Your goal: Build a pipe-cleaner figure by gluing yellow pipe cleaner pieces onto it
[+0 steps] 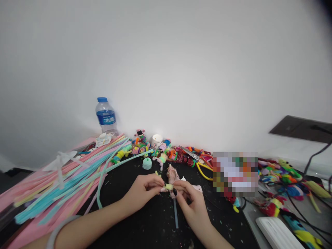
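Note:
My left hand [143, 189] and my right hand [191, 202] meet over the black tabletop [145, 221]. Both pinch a small pink fuzzy pipe-cleaner figure [171, 175] with a pale yellow-green piece wrapped at its lower part. A thin light-blue stem [176, 216] hangs down from the figure between my hands. The fingers of both hands are closed round it. A pale bangle [58, 230] sits on my left wrist.
A big fan of pink, teal and yellow pipe cleaners [59, 186] covers the left. Behind stand a water bottle [105, 117], a white cup [157, 140], a mint tape roll [147, 163], scissors [190, 153] and several finished colourful figures [282, 176]. Cables and a white device [277, 233] lie right.

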Available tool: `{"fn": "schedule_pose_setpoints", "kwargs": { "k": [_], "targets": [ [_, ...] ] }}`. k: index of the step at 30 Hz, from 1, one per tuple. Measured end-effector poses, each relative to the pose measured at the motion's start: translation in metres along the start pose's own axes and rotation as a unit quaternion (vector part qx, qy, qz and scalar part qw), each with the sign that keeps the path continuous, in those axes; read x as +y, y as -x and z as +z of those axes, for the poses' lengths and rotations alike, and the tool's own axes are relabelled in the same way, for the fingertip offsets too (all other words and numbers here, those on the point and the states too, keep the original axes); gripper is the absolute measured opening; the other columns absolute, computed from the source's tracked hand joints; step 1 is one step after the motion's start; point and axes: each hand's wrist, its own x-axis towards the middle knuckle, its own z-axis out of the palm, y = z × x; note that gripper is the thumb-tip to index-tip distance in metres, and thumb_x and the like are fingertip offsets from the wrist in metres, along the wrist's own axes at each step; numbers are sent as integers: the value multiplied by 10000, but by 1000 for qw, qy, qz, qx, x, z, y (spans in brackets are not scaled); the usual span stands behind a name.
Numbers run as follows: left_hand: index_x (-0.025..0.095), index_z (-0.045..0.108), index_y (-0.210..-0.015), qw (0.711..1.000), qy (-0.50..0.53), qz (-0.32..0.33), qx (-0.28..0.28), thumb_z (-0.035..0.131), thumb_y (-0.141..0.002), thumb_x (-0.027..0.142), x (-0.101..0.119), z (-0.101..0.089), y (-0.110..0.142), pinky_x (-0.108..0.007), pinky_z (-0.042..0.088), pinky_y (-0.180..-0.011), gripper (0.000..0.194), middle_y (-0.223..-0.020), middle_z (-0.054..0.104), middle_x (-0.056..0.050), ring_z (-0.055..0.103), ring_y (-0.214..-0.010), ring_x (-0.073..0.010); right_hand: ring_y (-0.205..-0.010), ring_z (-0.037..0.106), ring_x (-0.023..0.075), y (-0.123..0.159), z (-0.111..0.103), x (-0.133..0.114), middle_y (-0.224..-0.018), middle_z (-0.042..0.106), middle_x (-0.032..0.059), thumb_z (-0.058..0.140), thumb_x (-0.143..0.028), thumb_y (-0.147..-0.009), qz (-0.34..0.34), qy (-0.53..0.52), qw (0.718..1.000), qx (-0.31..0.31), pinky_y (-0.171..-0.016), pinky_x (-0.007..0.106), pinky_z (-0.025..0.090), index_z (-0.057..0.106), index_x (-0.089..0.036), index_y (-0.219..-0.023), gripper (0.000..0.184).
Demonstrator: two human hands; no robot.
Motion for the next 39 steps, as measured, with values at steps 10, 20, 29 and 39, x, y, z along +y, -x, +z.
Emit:
{"fn": "schedule_pose_setpoints", "kwargs": {
  "k": [10,20,29,39],
  "targets": [
    [136,646,-815,1000,-1,7,-11,621,-747,152,-5,0,0,-228,483,-674,73,-832,683,-38,642,-761,-159,-595,562,127,-2,-1,-1,-774,670,6,516,-111,-792,-22,47,999,4,-546,197,416,654,-199,-896,194],
    [146,603,-932,998,60,-14,-17,633,-753,175,-7,0,-1,-285,490,-817,184,-909,694,-57,644,-880,-183,-537,536,127,-1,0,-1,-666,643,9,531,-128,-779,-25,70,997,20,-527,202,425,663,-175,-867,165],
    [134,686,-835,1000,-23,-5,-12,606,-757,162,-2,0,-1,-213,475,-658,115,-783,689,-30,619,-705,-140,-551,545,122,-2,1,1,-780,676,25,539,-111,-769,-27,51,998,9,-520,202,436,642,-176,-937,208],
    [156,715,-798,996,-85,9,-15,590,-777,211,-5,-3,-1,-238,476,-665,138,-742,704,-35,626,-691,-163,-653,624,154,0,1,4,-858,705,37,548,-148,-798,-61,75,995,7,-629,251,502,676,-219,-969,225]
  ]
}}
